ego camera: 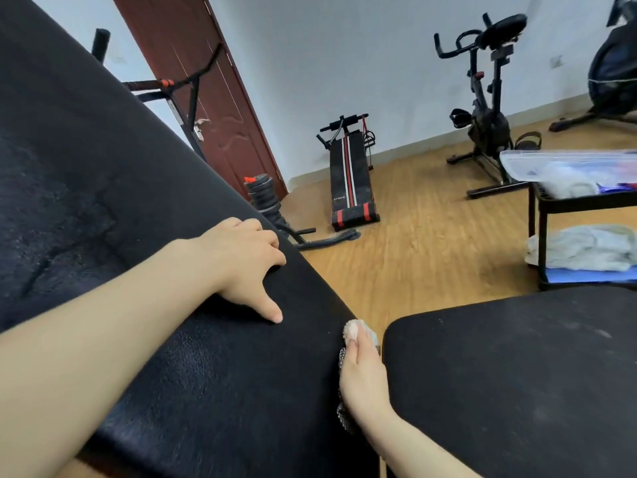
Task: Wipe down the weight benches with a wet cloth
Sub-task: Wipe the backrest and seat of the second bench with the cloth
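The black padded backrest of the weight bench (103,188) slants across the left of the view, with the black seat pad (517,381) at the lower right. My left hand (244,263) lies flat on the backrest near its right edge, fingers apart. My right hand (362,374) reaches into the gap between backrest and seat, pressing a pale cloth (353,330) against the backrest's side edge. Only the cloth's top and some grey knobbly bits beside my palm show.
A sit-up bench (350,177) stands on the wood floor by the brown door (206,98). Stacked weight plates (263,196) sit beside it. An exercise bike (486,108) is at the back right. A black cart (586,205) holds a plastic bin and folded towels (586,248).
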